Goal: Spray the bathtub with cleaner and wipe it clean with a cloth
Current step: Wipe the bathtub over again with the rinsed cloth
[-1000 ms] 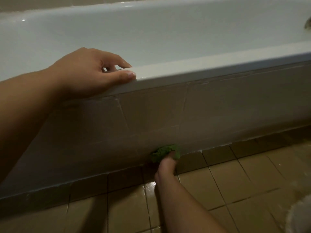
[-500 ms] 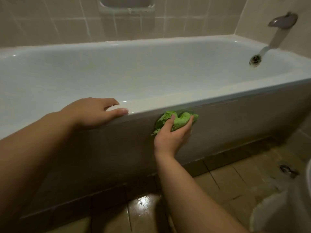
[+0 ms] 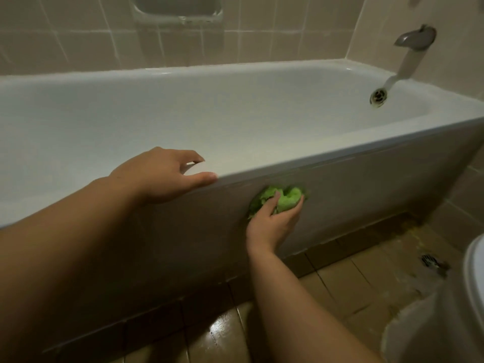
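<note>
I see the right hand (image 3: 273, 225) low on the outer side of the tub (image 3: 340, 189). Its fingers curl round a green cloth (image 3: 284, 199) and hold it flat on the tub's side wall, just under the rim. The cloth is bunched up — part of it pokes out past the fingers on the left.

The left hand (image 3: 162, 176) rests on the tub rim. Its thumb lies along the outer edge and its fingers bend over the top — it grips the rim.

Inside the tub I see a round drain hole (image 3: 378, 96) on the far end wall. A grey tap (image 3: 416, 39) sticks out of the tiled wall (image 3: 78, 48) above it. The floor (image 3: 348, 292) is brown tile, and one tile near my arm shines wet.
</note>
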